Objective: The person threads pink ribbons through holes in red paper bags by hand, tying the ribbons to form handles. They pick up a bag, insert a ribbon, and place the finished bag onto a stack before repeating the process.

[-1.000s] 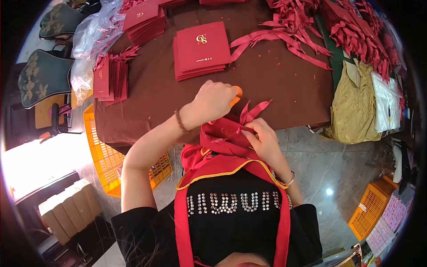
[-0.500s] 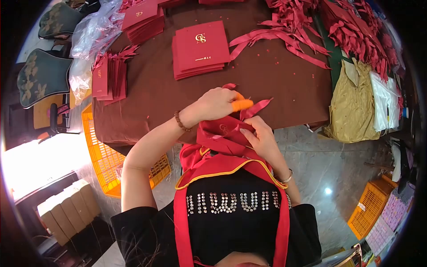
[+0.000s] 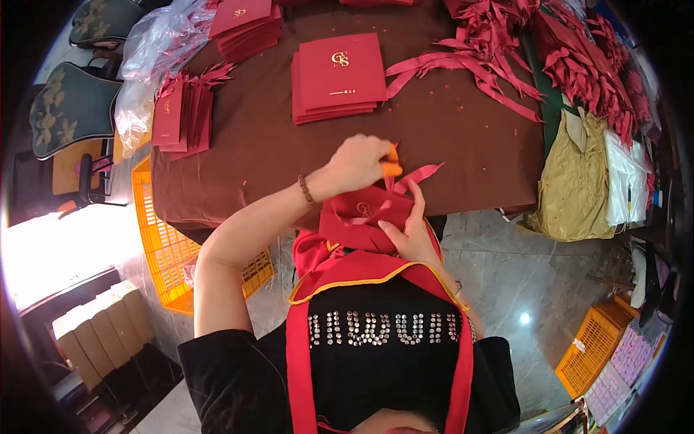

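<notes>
Close to my chest, over the table's near edge, I hold a red paper gift bag with a small gold emblem and a red ribbon. My left hand, with orange finger covers, is closed at the ribbon above the bag's top edge; its fingertips are partly hidden. My right hand grips the bag's right side, thumb on the front and fingers along the edge. Beyond my hands lies a stack of larger red bags with gold letters.
A brown cloth covers the table. Small ribboned bags stand at left; loose red ribbons lie at right. An orange crate sits below the left edge. A gold plastic bag and white plastic bags are at right.
My left hand has shifted slightly up at the ribbon. My right hand has slid along the bag, its fingers straighter and its thumb lower. The view has shifted a little.
</notes>
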`<state>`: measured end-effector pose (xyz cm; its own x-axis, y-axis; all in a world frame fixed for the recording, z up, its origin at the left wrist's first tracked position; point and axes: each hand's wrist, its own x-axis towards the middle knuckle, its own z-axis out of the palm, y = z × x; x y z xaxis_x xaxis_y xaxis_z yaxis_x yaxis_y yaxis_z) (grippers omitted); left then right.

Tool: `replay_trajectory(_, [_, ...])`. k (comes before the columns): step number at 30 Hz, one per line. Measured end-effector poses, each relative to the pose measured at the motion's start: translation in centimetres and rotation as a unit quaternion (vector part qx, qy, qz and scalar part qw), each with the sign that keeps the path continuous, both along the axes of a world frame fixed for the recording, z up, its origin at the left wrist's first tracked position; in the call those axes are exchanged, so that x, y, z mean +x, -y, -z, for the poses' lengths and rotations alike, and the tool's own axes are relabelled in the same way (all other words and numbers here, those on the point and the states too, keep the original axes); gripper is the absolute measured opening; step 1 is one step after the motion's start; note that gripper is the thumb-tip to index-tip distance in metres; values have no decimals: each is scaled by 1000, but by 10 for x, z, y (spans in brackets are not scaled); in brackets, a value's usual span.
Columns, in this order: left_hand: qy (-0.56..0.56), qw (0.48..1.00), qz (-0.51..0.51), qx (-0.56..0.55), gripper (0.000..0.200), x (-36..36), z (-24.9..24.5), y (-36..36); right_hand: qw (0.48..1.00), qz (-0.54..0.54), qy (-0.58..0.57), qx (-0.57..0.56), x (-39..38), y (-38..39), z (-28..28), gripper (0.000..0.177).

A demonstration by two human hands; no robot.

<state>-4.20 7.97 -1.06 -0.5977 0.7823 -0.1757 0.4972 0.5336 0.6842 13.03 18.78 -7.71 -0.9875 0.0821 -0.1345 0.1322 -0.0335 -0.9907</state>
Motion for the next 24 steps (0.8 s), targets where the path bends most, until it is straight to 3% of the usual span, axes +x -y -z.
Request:
replay_trajectory(2, [-59, 997, -41, 29, 27, -23, -18, -6, 999, -17, -22, 22, -2, 1, -10, 87])
replay_trajectory(4, [108, 988, -110, -12, 23, -31, -52, -14, 997, -36, -41, 45, -2, 0, -14, 87])
replay_trajectory(6, [87, 991, -101, -1, 23, -30, -47, -13, 998, -38, -3, -42, -5, 0, -13, 90])
replay_trajectory(8, [66, 994, -86, 9, 26, -31, -41, -11, 998, -23, -14, -52, -3, 1, -1, 90])
replay_trajectory(10, [112, 976, -103, 158, 48, -32, -47, -3, 998, -3, -19, -62, -2, 0, 0, 89])
replay_trajectory(11, [63, 981, -118, 141, 60, -31, -54, 3, 993, 23, -8, -118, -2, -2, -1, 89])
replay_trajectory(12, [64, 981, -118, 140, 60, -28, -55, 11, 984, 49, 2, -174, -3, -3, -4, 88])
replay_trajectory(13, [108, 964, -161, 183, 58, -26, -57, 20, 970, 83, -8, -227, -5, -3, -10, 87])
replay_trajectory(15, [209, 924, -221, 232, 55, -21, -52, 40, 969, 115, -12, -220, -13, -11, -25, 86])
replay_trajectory(16, [208, 925, -218, 232, 55, -12, -42, 49, 966, 145, -14, -212, -18, -16, -29, 85])
replay_trajectory(18, [325, 884, -211, 262, 58, 12, -24, 66, 968, 169, -53, -179, -26, -20, -24, 84])
replay_trajectory(20, [418, 828, -187, 324, 61, 30, -13, 65, 951, 196, -56, -230, -34, -21, -36, 83])
replay_trajectory(23, [367, 849, -224, 308, 55, 42, -11, 72, 968, 229, -33, -100, -37, -20, -35, 71])
replay_trajectory(24, [267, 914, -200, 233, 52, 40, -24, 77, 964, 263, -25, -38, -40, -21, -38, 60])
